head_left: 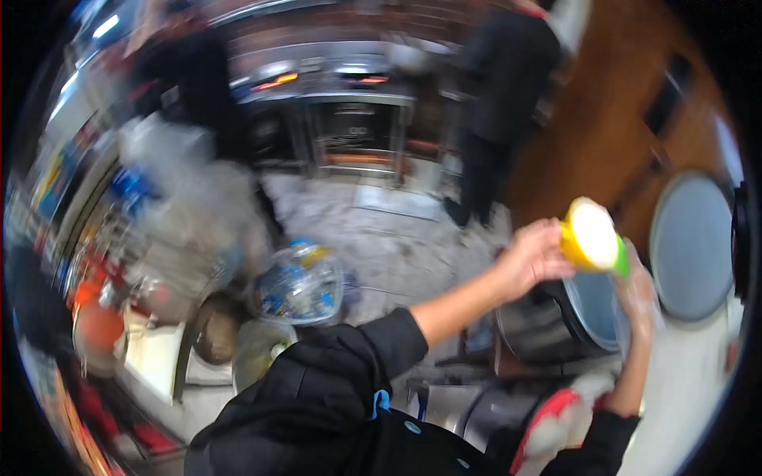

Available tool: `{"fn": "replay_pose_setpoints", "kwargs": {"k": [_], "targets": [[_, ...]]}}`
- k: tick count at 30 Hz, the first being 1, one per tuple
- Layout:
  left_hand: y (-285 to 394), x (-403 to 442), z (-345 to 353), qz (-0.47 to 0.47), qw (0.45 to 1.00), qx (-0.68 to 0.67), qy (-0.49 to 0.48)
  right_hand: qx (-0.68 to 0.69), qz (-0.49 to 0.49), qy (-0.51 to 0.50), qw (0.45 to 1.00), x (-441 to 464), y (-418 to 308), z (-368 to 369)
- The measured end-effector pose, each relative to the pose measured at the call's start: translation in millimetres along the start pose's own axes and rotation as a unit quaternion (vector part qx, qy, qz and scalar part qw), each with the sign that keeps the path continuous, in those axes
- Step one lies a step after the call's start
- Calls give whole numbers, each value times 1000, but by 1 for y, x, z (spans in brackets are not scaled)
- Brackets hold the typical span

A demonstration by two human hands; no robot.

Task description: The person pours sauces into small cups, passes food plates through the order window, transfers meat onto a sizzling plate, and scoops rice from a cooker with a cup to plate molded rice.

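Observation:
A round yellow container (pixel 579 242) with a bright white face or filling (pixel 595 234) is held up in front of me on the right, tilted. My left hand (pixel 530 255) is closed on its left side, fingertips at the yellow wall. My right hand (pixel 637 289) is at its other side, in what looks like a clear plastic glove, with its fingers closed around a bright green piece (pixel 621 258). That green piece touches the container; blur hides whether it is part of it. Below is a large metal pot (pixel 548 325).
A big round grey lid or tub (pixel 692 246) stands at the right. A clear bin of wrappers (pixel 300 297) sits on the wet floor (pixel 365 258). A cluttered counter (pixel 155 353) runs along the left. Two people in black (pixel 508 87) stand near lit stoves (pixel 361 131).

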State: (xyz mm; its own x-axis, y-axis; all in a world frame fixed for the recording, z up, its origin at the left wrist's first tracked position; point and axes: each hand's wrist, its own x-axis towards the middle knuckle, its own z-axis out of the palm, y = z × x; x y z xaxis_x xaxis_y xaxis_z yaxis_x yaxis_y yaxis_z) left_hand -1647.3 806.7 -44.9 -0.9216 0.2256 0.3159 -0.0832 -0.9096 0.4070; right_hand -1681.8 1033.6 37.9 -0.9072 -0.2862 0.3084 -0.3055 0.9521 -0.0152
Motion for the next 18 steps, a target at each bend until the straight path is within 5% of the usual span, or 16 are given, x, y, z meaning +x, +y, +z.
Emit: {"fn": "replay_pose_setpoints", "kwargs": {"k": [2, 3, 9, 10, 12, 15, 18], "targets": [[34, -82, 10, 48, 998, 14, -32, 75, -146, 17, 986, 17, -41, 6], [51, -121, 17, 48, 998, 33, -1, 143, -168, -60, 973, 26, -72, 15], [102, -344, 55, 87, 987, 98, 98, 65, -377, -266, 885, -35, -298, 78], [109, -381, 62, 102, 985, 78, 114, -8, -391, -293, 873, -62, -340, 80], [123, -457, 73, 146, 978, 55, 136, 113, -398, -374, 830, -101, -392, 132], [147, -573, 94, 265, 944, 62, 185, 121, -455, -367, 802, -170, -454, 187], [178, -687, 136, 358, 898, 134, 218, 248, -371, -411, 795, -253, -474, 219]]}}
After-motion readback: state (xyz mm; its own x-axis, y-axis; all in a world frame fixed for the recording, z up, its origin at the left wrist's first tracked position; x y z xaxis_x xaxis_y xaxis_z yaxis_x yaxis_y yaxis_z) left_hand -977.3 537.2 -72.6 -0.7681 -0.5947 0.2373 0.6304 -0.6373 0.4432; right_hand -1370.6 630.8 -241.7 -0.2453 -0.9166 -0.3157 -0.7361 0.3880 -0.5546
